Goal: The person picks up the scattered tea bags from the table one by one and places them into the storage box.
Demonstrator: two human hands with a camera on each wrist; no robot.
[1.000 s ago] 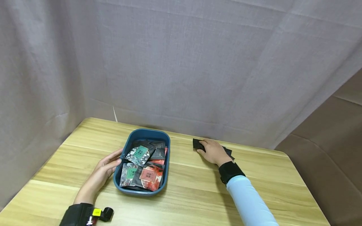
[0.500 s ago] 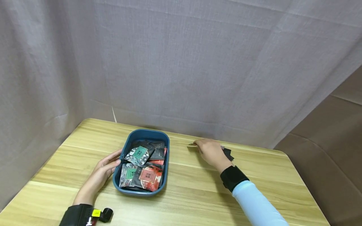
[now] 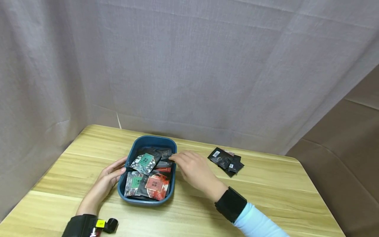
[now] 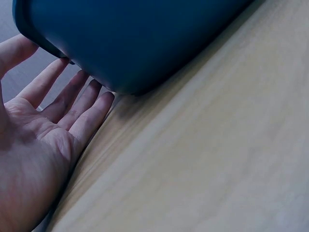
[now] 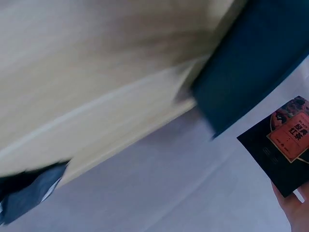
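Note:
My left hand (image 3: 106,179) rests against the left side of a blue plastic bin (image 4: 125,38), its fingers extended along the outer wall and the thumb at the rim. Inside lie several tea sachets, among them one with a green label (image 3: 146,159) and one with a red label (image 3: 155,184). Over the bin's right rim my right hand (image 3: 193,169) pinches a black tea sachet (image 5: 277,145) with a red label. That sachet shows clearly in the right wrist view; in the head view it blends with the dark ones below.
Toward the back right of the wooden table (image 3: 201,214), several black sachets (image 3: 220,158) lie overlapping in a small pile. A grey curtain (image 3: 189,72) hangs right behind the table's far edge.
My right hand has picked a tea sachet off the pile on the right and carried it left to the bin. My left hand and the bin have stayed put.

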